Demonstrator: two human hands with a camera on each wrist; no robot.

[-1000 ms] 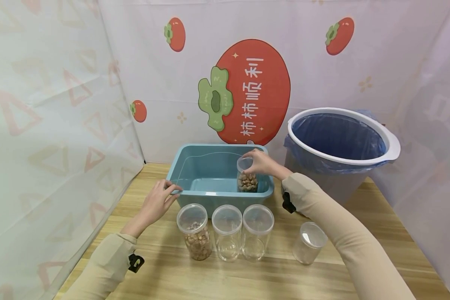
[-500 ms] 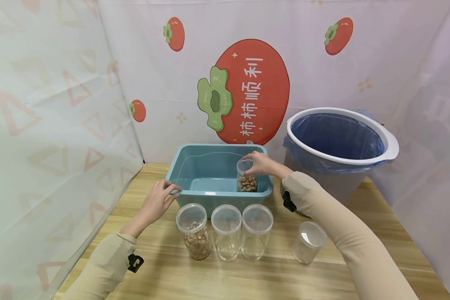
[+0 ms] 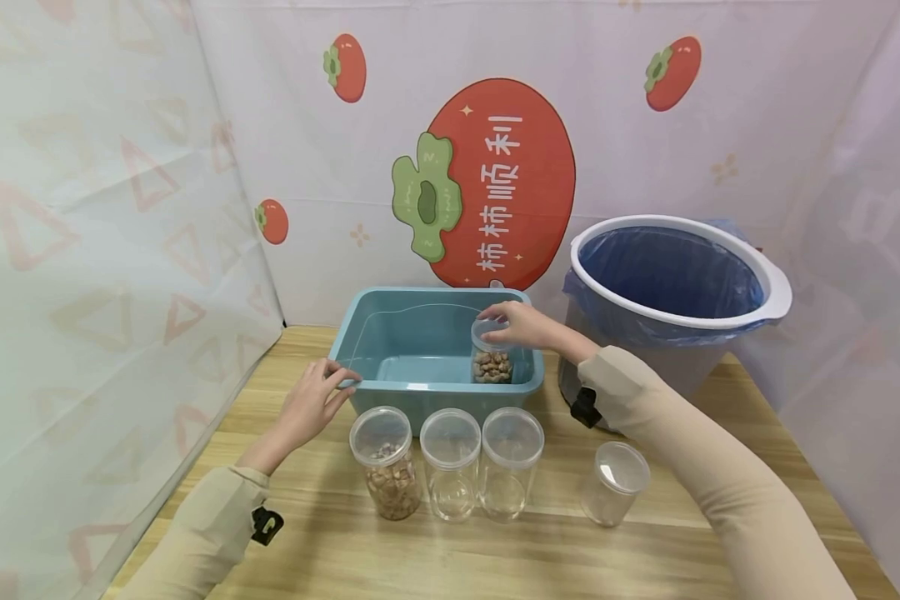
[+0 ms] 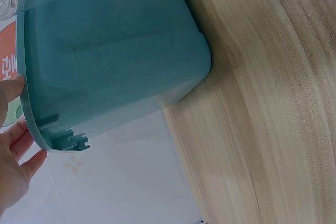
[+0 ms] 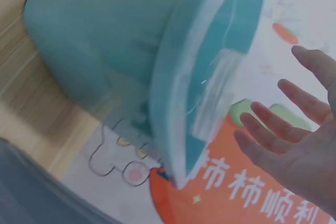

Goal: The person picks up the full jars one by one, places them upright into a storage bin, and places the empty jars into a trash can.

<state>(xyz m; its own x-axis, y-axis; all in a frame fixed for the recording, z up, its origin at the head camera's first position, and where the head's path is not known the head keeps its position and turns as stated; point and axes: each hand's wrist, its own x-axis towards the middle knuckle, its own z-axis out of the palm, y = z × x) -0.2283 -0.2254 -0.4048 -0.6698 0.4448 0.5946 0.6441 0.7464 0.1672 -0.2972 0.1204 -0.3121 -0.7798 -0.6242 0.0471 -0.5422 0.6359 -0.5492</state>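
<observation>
In the head view, my left hand (image 3: 317, 402) pinches the front left rim of a blue plastic bin (image 3: 438, 387); the left wrist view shows fingertips on that rim. Inside the bin's right end stands a clear lidded jar (image 3: 492, 367) with brown nut-like pieces. My right hand (image 3: 523, 325) is just over this jar's lid. Its fingers are spread and apart from the jar in the right wrist view. Before the bin stand a jar of similar brown pieces (image 3: 394, 487) and two clear jars, one in the middle (image 3: 452, 483) and one right of it (image 3: 506, 483).
A smaller clear lidded jar (image 3: 615, 486) stands to the right on the wooden table (image 3: 450, 558). Behind it is a large bucket (image 3: 663, 354) with a white rim and blue liner. Printed cloth (image 3: 345, 150) hangs behind and at both sides.
My right hand has loosened its fingers from the lid of the jar in the bin and spread them. The jar stays there. My left hand remains on the rim.
</observation>
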